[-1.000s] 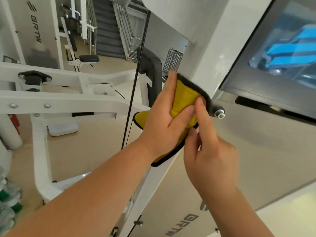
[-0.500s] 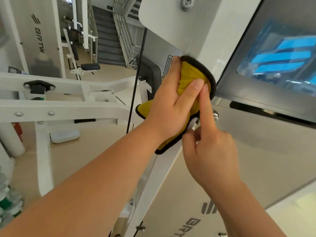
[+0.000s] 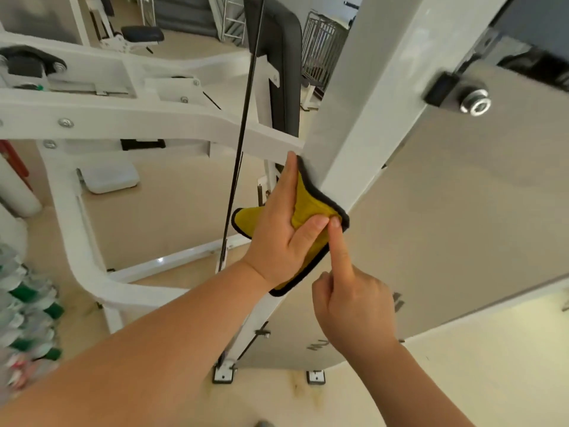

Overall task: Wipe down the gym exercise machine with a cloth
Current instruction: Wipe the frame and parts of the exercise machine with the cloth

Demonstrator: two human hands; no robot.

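The cloth point(image 3: 308, 208) sits against the white post point(image 3: 369, 118), gripped by the left hand point(image 3: 277, 241), thumb across its fold; the right hand point(image 3: 354, 303) presses its edge with one straight finger, the other fingers curled. The post looks mid-wipe; its lower part and the panel point(image 3: 462, 211) likely remain

**Item 1.** Left hand point(image 3: 277, 241), bare, just below frame centre. Short plain nail visible on one digit.
**Item 1a.** Left forearm point(image 3: 147, 365), bare along its whole visible length. It looks broad and slightly blurred close to the lens and leaves the frame at 8 o'clock.
**Item 2.** Right hand point(image 3: 354, 306), bare, at 5 o'clock from centre. Short plain nail on the index fingertip point(image 3: 335, 223).
**Item 2a.** Right forearm point(image 3: 425, 392), bare, narrower in view, leaving the frame at 5 o'clock.
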